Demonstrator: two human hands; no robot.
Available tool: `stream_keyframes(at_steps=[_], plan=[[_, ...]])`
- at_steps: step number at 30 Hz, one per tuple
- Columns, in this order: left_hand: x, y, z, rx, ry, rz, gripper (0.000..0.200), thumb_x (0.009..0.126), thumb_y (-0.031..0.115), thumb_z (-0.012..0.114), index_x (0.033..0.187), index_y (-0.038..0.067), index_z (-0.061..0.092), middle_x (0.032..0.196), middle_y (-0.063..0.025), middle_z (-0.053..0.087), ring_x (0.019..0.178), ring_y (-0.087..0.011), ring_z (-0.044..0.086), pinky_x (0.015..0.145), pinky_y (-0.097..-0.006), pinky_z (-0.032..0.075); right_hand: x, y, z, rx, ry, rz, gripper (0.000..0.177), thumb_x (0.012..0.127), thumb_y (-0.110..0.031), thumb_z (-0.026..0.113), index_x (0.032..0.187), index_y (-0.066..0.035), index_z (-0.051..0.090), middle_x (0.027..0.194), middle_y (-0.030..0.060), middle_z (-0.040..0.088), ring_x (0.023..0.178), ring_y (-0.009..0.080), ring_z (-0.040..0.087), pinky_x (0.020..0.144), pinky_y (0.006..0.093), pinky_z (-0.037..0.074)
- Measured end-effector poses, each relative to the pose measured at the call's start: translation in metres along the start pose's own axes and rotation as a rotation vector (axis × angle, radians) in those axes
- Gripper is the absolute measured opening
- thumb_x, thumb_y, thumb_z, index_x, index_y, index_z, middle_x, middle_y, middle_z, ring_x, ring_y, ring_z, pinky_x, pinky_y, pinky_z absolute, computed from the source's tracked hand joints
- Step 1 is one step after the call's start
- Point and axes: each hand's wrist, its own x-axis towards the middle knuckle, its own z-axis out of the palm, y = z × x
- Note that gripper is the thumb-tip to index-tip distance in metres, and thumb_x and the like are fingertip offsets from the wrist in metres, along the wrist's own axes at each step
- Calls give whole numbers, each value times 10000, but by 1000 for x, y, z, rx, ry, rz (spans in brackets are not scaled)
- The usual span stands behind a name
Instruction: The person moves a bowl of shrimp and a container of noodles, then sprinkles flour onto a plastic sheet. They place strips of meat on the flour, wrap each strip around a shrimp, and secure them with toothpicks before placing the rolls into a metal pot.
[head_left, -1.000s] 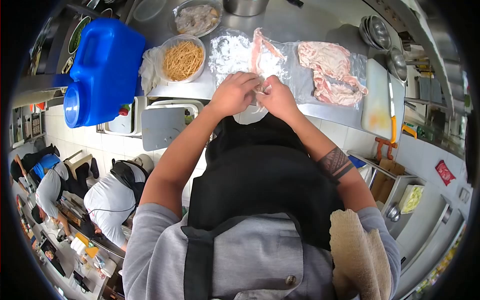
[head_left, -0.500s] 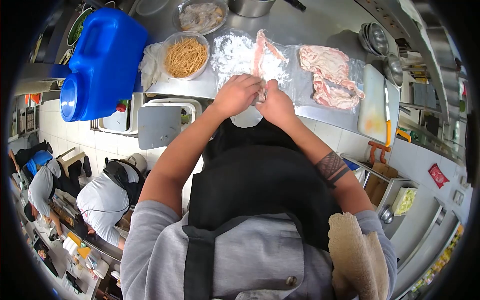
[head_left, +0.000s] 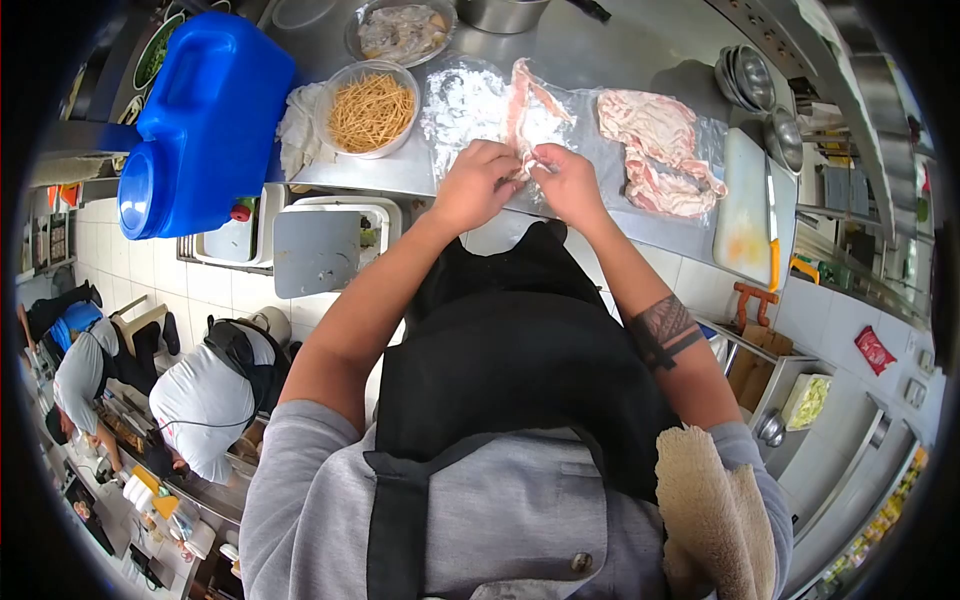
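A long pale-pink strip of raw meat (head_left: 519, 100) lies on white powder (head_left: 464, 112) spread over plastic film at the counter's front. Its near end, dusted white, is bunched between my hands. My left hand (head_left: 480, 184) has its fingers curled and pinched on that end. Opposite it, my right hand (head_left: 568, 184) also pinches the meat with thumb and fingertips. The exact fold between the fingertips is partly hidden. Right of the powder, broad sheets of raw meat (head_left: 650, 125) rest on plastic film.
A tub of wooden toothpicks (head_left: 371, 112) stands left, near a large blue jug (head_left: 215, 110). Behind are a bowl of food (head_left: 402, 32) and a metal pot (head_left: 503, 12). At right lie a knife (head_left: 772, 215), a cutting board (head_left: 742, 205) and steel bowls (head_left: 752, 78). Two people work at lower left.
My right hand has turned and shifted slightly right and away from me, its fingers now more spread around the strip's near end. My left hand has moved slightly toward the left.
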Motion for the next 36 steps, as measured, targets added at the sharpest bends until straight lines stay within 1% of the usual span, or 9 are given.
stream_keyframes(at_steps=[4,8,14,16,21,24,26,30,36], plan=[[-3,-1,8,-39,53,-50,318,801,59,829,1099,51,719,1134,-88,698,1099,-321,630,979,-422,512,16,10,5,168,14,349,236,848,-140,773,1040,-12,720,958,157,752,883,255,743,795,383,581],[-4,0,8,-84,36,-148,319,813,72,821,1111,49,710,1072,-108,711,1045,-334,649,960,-429,517,25,2,3,91,13,309,242,847,-132,769,1051,-7,732,918,149,740,874,216,731,782,362,577],[-3,3,4,-49,18,-147,381,816,72,777,1186,51,690,996,-116,702,1016,-333,652,914,-439,524,13,-14,-6,589,-66,473,196,832,-80,784,1008,1,750,958,149,739,895,231,729,800,353,579],[-4,1,5,-59,10,-173,375,820,76,771,1185,49,690,997,-120,703,1027,-332,653,916,-439,525,1,-14,-7,21,76,-28,207,844,-68,773,1045,-20,773,954,151,760,950,259,731,849,355,578],[0,2,2,43,56,8,332,864,78,768,1185,43,693,1078,-136,707,996,-337,669,893,-433,552,2,11,0,36,20,-138,217,843,-26,740,1055,-44,785,1000,133,763,984,305,709,891,378,560],[-2,5,2,-25,-9,-133,301,880,74,765,1172,45,699,1143,-141,694,1032,-336,673,897,-421,565,8,15,1,25,-2,-124,211,833,-2,728,1030,-45,791,1025,120,756,993,316,696,913,397,547],[-4,3,0,-21,4,-85,300,885,77,765,1178,51,701,1165,-134,686,1059,-332,671,897,-418,569,12,17,0,30,-21,-79,208,829,6,725,1019,-45,793,1025,113,751,1004,318,687,931,406,537],[-8,8,-6,-16,-79,-121,329,887,82,771,1209,67,704,1227,-117,665,1101,-328,667,907,-415,577,9,17,-5,-184,-14,-333,246,820,13,722,1043,-61,792,1023,110,739,1027,333,653,972,429,505],[-3,2,-7,122,6,55,365,857,46,765,1218,55,706,1154,-115,704,1064,-331,675,903,-426,571,3,15,0,-137,28,-350,268,825,19,716,1082,-45,757,1044,120,728,1038,351,644,951,431,515]])
